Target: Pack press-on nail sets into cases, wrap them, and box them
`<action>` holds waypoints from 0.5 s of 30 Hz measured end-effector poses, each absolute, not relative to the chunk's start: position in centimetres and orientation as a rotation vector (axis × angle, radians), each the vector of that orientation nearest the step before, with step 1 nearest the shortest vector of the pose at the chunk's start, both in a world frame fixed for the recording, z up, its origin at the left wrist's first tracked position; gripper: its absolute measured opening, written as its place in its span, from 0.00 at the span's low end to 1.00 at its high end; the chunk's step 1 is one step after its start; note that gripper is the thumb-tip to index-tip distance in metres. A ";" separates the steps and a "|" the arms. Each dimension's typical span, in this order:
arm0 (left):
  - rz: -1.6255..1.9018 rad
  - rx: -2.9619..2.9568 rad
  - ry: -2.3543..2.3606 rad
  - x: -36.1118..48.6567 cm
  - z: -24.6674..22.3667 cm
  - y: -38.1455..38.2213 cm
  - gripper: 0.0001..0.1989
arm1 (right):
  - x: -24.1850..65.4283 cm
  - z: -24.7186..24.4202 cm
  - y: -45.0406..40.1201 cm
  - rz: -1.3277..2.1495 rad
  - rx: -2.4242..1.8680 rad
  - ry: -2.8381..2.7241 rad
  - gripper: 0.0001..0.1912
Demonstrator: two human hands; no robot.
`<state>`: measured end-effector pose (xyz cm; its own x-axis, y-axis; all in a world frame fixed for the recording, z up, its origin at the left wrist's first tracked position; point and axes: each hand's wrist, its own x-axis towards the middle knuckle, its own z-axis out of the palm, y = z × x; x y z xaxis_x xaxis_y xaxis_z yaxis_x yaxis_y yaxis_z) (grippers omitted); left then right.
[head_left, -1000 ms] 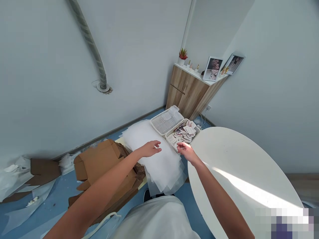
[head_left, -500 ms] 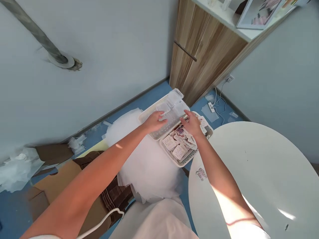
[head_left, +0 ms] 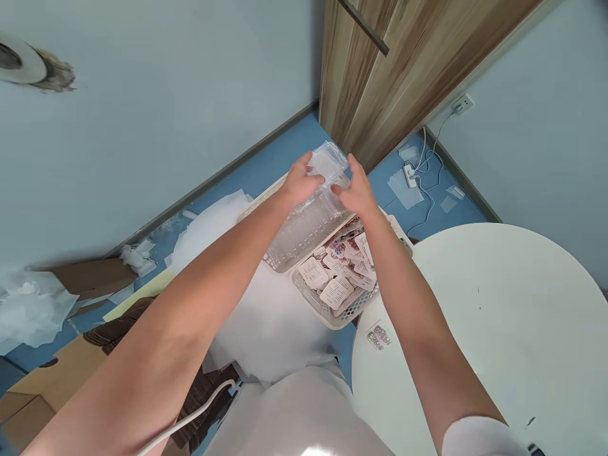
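Observation:
Over the far end of a white basket of clear plastic cases (head_left: 304, 231), my left hand (head_left: 302, 182) is spread beside the clear packs (head_left: 327, 163), thumb and fingers apart. My right hand (head_left: 357, 189) is at the other side of these packs, its thumb and fingers also apart. Whether either hand touches the packs is hard to tell. Against the first basket sits a second white basket (head_left: 332, 322), filled with printed white cards (head_left: 336, 292) and small colourful packets. My right forearm passes over its right side.
A round white table (head_left: 498, 316) stands at the right, with a small clear pack (head_left: 379, 335) near its edge. White tulle (head_left: 266, 323) lies below the baskets. Cardboard boxes (head_left: 71, 367) are at lower left, a power strip (head_left: 410, 176) beyond.
The view has tilted down and closer. Both hands have moved from above the middle of the case basket to its far end, around the clear packs there.

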<state>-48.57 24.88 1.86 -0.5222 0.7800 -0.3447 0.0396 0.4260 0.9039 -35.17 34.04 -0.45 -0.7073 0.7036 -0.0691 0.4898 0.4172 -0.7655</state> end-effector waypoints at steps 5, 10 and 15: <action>1.236 0.679 1.887 -48.1 1.7 24.0 0.36 | -35.3 -0.2 33.0 1.169 -0.974 -2.396 0.40; 1.401 0.547 1.893 -46.7 2.7 21.5 0.32 | -34.9 1.3 30.9 1.173 -0.910 -2.303 0.36; 1.642 0.517 1.879 -45.1 3.8 17.9 0.21 | -33.3 3.5 26.5 1.358 -0.999 -2.015 0.31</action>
